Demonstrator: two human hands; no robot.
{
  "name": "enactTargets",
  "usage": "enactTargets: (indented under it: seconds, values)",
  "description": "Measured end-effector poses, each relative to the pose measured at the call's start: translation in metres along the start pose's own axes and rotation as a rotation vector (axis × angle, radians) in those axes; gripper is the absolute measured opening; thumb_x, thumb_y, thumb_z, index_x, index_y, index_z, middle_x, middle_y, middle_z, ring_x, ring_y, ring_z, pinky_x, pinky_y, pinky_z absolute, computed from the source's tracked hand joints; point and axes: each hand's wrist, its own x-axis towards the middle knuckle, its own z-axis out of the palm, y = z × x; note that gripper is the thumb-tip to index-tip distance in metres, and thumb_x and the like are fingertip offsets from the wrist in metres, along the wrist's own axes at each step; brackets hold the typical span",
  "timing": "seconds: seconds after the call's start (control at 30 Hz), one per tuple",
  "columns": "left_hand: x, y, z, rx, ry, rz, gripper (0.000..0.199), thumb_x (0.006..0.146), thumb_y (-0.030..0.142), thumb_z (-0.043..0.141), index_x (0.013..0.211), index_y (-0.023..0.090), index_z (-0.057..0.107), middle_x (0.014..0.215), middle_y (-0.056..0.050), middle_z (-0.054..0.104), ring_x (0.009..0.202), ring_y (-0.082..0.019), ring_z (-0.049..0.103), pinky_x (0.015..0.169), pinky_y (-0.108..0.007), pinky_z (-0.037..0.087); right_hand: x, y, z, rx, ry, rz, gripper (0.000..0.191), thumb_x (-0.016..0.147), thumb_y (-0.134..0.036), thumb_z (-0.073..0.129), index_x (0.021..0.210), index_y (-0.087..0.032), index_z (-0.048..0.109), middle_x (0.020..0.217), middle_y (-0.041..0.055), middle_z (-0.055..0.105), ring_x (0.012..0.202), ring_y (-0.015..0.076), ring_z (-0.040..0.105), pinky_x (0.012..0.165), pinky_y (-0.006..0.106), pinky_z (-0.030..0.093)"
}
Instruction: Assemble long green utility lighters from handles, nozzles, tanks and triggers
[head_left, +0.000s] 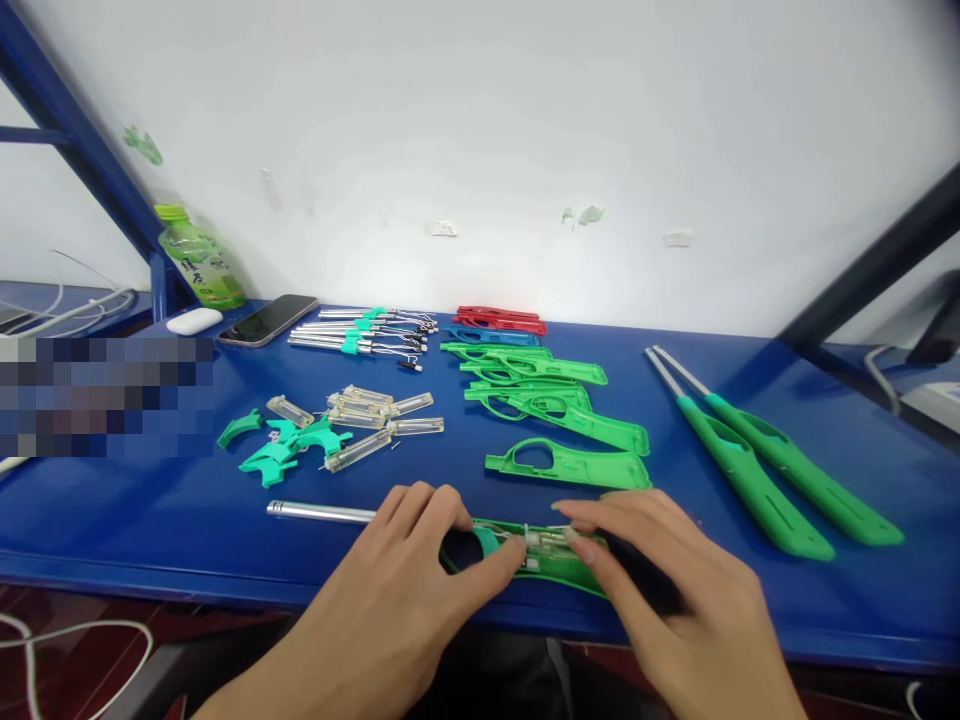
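Note:
Near the front edge lies an open green lighter shell (566, 572) with a metal tube (319, 511) pointing left. My left hand (409, 580) grips the shell around its trigger loop, its thumb pressing by a teal trigger (486, 541). A clear fuel tank (553, 541) sits inside the shell. My right hand (667, 570) has its thumb and fingertips closed at this tank, partly hiding it. Just behind are several empty green half shells (577, 465). To the left are loose teal triggers (271, 462) and clear fuel tanks (360, 448).
Two assembled green lighters (780, 500) lie at the right. Metal tubes with wires (360, 328), red shells (501, 318) and blue shells (491, 336) line the back. A phone (270, 320), a white earbud case (194, 321) and a green bottle (199, 260) stand back left, before the wall.

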Motion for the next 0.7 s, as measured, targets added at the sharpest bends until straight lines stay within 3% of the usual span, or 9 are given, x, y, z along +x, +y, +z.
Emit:
enactTargets:
  seconds: [0.13, 0.27, 0.37, 0.57, 0.7]
  values:
    - [0.0004, 0.0007, 0.0002, -0.044, 0.034, -0.022, 0.084, 0.078, -0.015, 0.045, 0.147, 0.032, 0.055, 0.114, -0.007, 0.051, 0.094, -0.026, 0.047, 0.085, -0.043, 0.049, -0.0005, 0.0016, 0.0004, 0.008, -0.003, 0.001, 0.019, 0.105, -0.023, 0.07, 0.118, -0.035, 0.075, 0.1, -0.0085, 0.078, 0.092, 0.0096, 0.074, 0.09, 0.02, 0.055]
    - [0.0039, 0.0008, -0.0011, -0.125, 0.129, -0.033, 0.044, 0.105, 0.003, 0.049, 0.144, 0.022, 0.054, 0.109, -0.007, 0.058, 0.093, -0.025, 0.052, 0.084, -0.042, 0.05, 0.0017, 0.0012, -0.0006, 0.042, -0.051, 0.03, 0.013, 0.105, -0.026, 0.07, 0.11, -0.036, 0.077, 0.091, -0.0094, 0.074, 0.084, 0.0089, 0.072, 0.082, 0.02, 0.055]
    - [0.0064, 0.0002, -0.0028, -0.158, 0.168, -0.033, 0.024, 0.112, 0.016, 0.05, 0.135, 0.02, 0.056, 0.108, -0.006, 0.061, 0.095, -0.025, 0.055, 0.089, -0.042, 0.05, 0.0034, 0.0007, -0.0018, 0.058, -0.078, 0.054, 0.013, 0.106, -0.026, 0.07, 0.107, -0.037, 0.077, 0.088, -0.0097, 0.073, 0.081, 0.0091, 0.07, 0.079, 0.02, 0.054]
    - [0.0072, -0.0004, -0.0035, -0.193, 0.16, -0.048, 0.02, 0.112, 0.016, 0.049, 0.129, 0.021, 0.058, 0.108, -0.005, 0.062, 0.096, -0.024, 0.057, 0.09, -0.041, 0.052, 0.0064, -0.0005, -0.0027, 0.046, -0.075, 0.007, 0.016, 0.104, -0.02, 0.069, 0.103, -0.035, 0.077, 0.085, -0.0091, 0.072, 0.078, 0.0101, 0.068, 0.079, 0.024, 0.051]
    - [0.0033, -0.001, -0.001, -0.238, 0.173, -0.098, 0.026, 0.114, 0.022, 0.049, 0.139, 0.024, 0.054, 0.113, -0.005, 0.061, 0.101, -0.024, 0.061, 0.092, -0.04, 0.055, 0.0059, -0.0004, -0.0019, 0.053, -0.064, 0.002, 0.017, 0.104, -0.019, 0.069, 0.103, -0.034, 0.077, 0.084, -0.0087, 0.071, 0.077, 0.0106, 0.068, 0.078, 0.025, 0.051]
